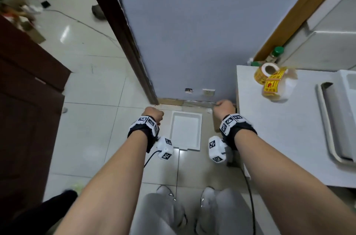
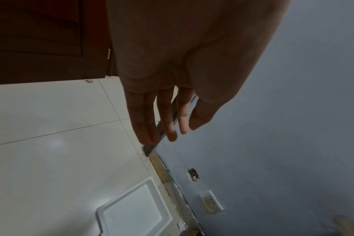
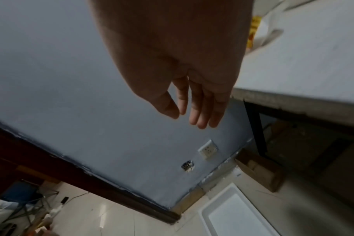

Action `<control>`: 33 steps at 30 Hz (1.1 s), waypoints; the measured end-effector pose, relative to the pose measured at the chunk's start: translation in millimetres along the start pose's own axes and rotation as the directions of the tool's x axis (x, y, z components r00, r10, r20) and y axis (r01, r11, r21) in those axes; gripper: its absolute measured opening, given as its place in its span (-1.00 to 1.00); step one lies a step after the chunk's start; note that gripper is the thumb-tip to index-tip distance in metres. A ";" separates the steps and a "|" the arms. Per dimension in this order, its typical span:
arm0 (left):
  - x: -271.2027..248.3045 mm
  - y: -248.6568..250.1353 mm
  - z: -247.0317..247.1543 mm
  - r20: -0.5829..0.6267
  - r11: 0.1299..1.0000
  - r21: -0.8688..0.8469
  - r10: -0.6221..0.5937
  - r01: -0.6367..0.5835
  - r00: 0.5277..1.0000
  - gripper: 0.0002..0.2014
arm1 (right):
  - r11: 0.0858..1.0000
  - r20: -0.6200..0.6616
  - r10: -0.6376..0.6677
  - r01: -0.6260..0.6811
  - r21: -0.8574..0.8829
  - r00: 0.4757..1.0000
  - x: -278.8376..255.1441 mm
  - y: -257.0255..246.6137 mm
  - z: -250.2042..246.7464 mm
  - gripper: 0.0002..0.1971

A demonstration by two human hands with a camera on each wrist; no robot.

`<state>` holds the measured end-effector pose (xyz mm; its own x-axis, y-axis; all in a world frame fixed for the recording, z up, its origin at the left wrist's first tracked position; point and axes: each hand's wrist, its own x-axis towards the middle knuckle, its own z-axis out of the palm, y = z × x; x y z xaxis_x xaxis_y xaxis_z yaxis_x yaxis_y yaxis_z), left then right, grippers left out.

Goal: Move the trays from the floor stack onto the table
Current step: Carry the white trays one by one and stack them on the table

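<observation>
Left hand: the left hand (image 1: 153, 114) is up in the air, holding nothing. Its fingers (image 2: 150, 121) hang down straight and loose.
Right hand: the right hand (image 1: 223, 106) is also up in the air and holds nothing. Its fingers (image 3: 202, 110) hang loose too.
Trays on the floor: the white trays (image 1: 185, 131) lie flat on the floor tiles, near the blue wall (image 1: 192, 32). I cannot tell how many are in the pile.
Where from the hands: the trays are below the hands and right between them. Both hands look about as near, one on each side.
Which way the trays point: the long way runs from the person's feet toward the wall. The short ends face the wall and the feet. The open side faces up.
Table: the white table (image 1: 279, 128) is on the person's right. One tray (image 1: 335, 119) is already on it, beside a roll of yellow stickers (image 1: 269, 75).
Next, I think: both hands must go down, one to each long side.
</observation>
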<state>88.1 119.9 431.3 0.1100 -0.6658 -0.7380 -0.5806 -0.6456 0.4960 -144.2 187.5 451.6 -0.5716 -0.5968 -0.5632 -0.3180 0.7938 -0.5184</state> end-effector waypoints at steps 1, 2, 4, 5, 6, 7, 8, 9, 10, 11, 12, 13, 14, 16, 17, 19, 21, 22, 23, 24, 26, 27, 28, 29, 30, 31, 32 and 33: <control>14.5 -8.5 3.2 0.004 1.000 -0.003 -0.011 0.011 1.000 -0.84 | 1.000 0.007 0.015 -0.014 -0.011 1.000 6.3 3.5 15.0 -0.69; 28.4 -17.0 7.0 0.004 1.000 -0.008 -0.017 0.017 1.000 -0.85 | 1.000 0.017 0.021 -0.021 -0.023 1.000 14.6 7.7 30.1 -0.71; 63.0 -37.1 20.1 -0.001 1.000 -0.019 -0.023 0.023 1.000 -0.78 | 0.999 0.056 0.020 -0.018 -0.031 0.998 33.9 20.7 63.6 -0.68; 81.9 -46.8 28.4 -0.003 0.999 -0.014 -0.029 0.029 1.000 -0.73 | 0.999 0.072 0.022 -0.019 -0.031 0.997 44.9 28.0 81.3 -0.65; 98.9 -57.6 37.5 -0.004 0.999 -0.005 -0.036 0.036 0.999 -0.71 | 0.999 0.082 0.032 -0.030 -0.030 0.996 56.5 37.8 100.1 -0.64; 116.1 -67.0 46.6 -0.002 0.999 -0.002 -0.044 0.044 0.999 -0.70 | 0.999 0.088 0.040 -0.039 -0.021 0.995 69.2 47.6 119.6 -0.63; 134.0 -75.0 56.0 0.006 0.999 0.006 -0.046 0.046 0.999 -0.72 | 0.999 0.096 0.050 -0.049 -0.013 0.994 82.9 57.2 139.4 -0.64; 152.6 -84.3 66.8 0.020 0.999 0.015 -0.042 0.042 0.999 -0.76 | 0.998 0.101 0.057 -0.056 -0.009 0.993 96.3 69.5 159.0 -0.64; 170.2 -94.0 77.4 0.036 0.999 0.018 -0.042 0.041 0.998 -0.79 | 0.997 0.105 0.072 -0.071 -0.017 0.992 107.6 82.4 177.3 -0.63; 190.2 -103.7 88.7 0.046 0.999 0.015 -0.050 0.050 0.998 -0.78 | 0.996 0.107 0.084 -0.081 -0.032 0.991 119.4 94.8 193.9 -0.63; 208.0 -112.7 99.1 0.052 0.998 0.009 -0.056 0.056 0.997 -0.72 | 0.995 0.115 0.097 -0.091 -0.050 0.989 132.1 107.7 209.6 -0.62; 226.6 -124.4 109.7 0.058 0.998 0.007 -0.062 0.062 0.996 -0.66 | 0.992 0.124 0.112 -0.104 -0.066 0.986 143.2 121.7 223.7 -0.62; 246.8 -135.1 120.1 0.066 0.998 0.007 -0.067 0.067 0.996 -0.63 | 0.990 0.134 0.127 -0.117 -0.078 0.983 155.8 133.5 236.3 -0.63; 283.3 -153.5 140.0 0.078 0.997 0.022 -0.081 0.080 0.994 -0.61 | 0.986 0.149 0.150 -0.137 -0.096 0.977 181.7 154.4 257.8 -0.76; 301.4 -161.6 149.2 0.081 0.997 0.024 -0.079 0.077 0.994 -0.60 | 0.984 0.148 0.158 -0.144 -0.101 0.976 195.6 163.1 267.7 -0.79; 335.1 -173.8 167.4 0.097 0.997 0.040 -0.070 0.067 0.993 -0.59 | 0.979 0.117 0.180 -0.167 -0.115 0.977 226.3 181.1 287.8 -0.63; 366.7 -185.4 184.3 0.108 0.996 0.066 -0.061 0.055 0.992 -0.59 | 0.973 0.111 0.198 -0.182 -0.139 0.974 255.4 197.3 309.4 -0.49; 380.7 -190.7 192.9 0.116 0.995 0.089 -0.055 0.045 0.992 -0.59 | 0.969 0.115 0.210 -0.191 -0.154 0.971 269.8 204.9 321.0 -0.45; 394.5 -198.1 202.1 0.121 0.993 0.109 -0.051 0.037 0.991 -0.60 | 0.966 0.120 0.223 -0.202 -0.163 0.967 281.0 210.6 332.2 -0.42; 408.3 -204.8 211.6 0.126 0.990 0.138 -0.044 0.026 0.991 -0.62 | 0.961 0.124 0.242 -0.220 -0.166 0.962 294.0 217.3 344.2 -0.39; 433.4 -219.1 226.7 0.145 0.981 0.195 -0.024 -0.004 0.989 -0.71 | 0.955 0.139 0.273 -0.251 -0.157 0.952 312.8 227.0 362.8 -0.32; 448.5 -227.9 236.3 0.149 0.976 0.219 -0.024 -0.010 0.989 -0.74 | 0.953 0.143 0.283 -0.261 -0.155 0.948 324.5 235.8 374.5 -0.29; 462.2 -237.1 244.5 0.149 0.969 0.248 -0.027 -0.011 0.988 -0.71 | 0.949 0.142 0.292 -0.268 -0.163 0.946 334.8 246.0 384.1 -0.29; 473.1 -244.6 251.0 0.144 0.964 0.266 -0.041 0.001 0.989 -0.65 | 0.951 0.143 0.289 -0.266 -0.159 0.947 344.1 255.6 391.6 -0.29; 480.4 -250.6 257.4 0.133 0.957 0.288 -0.061 0.021 0.989 -0.59 | 0.956 0.149 0.277 -0.256 -0.142 0.949 351.3 266.1 398.0 -0.30; 486.1 -257.4 263.8 0.125 0.952 0.306 -0.068 0.027 0.990 -0.53 | 0.959 0.147 0.271 -0.254 -0.126 0.951 357.8 278.2 403.7 -0.32; 490.3 -262.9 269.3 0.120 0.941 0.337 -0.082 0.037 0.989 -0.49 | 0.958 0.142 0.274 -0.256 -0.131 0.951 361.8 287.5 407.9 -0.33; 493.3 -267.9 274.8 0.123 0.937 0.347 -0.084 0.037 0.989 -0.46 | 0.955 0.138 0.279 -0.260 -0.141 0.950 365.7 296.1 411.5 -0.36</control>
<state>76.2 67.1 -191.4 0.0584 -0.5582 -0.8277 -0.8202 -0.4995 0.2790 -136.2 156.1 -172.6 -0.5271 -0.3619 -0.7689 -0.2622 0.9299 -0.2580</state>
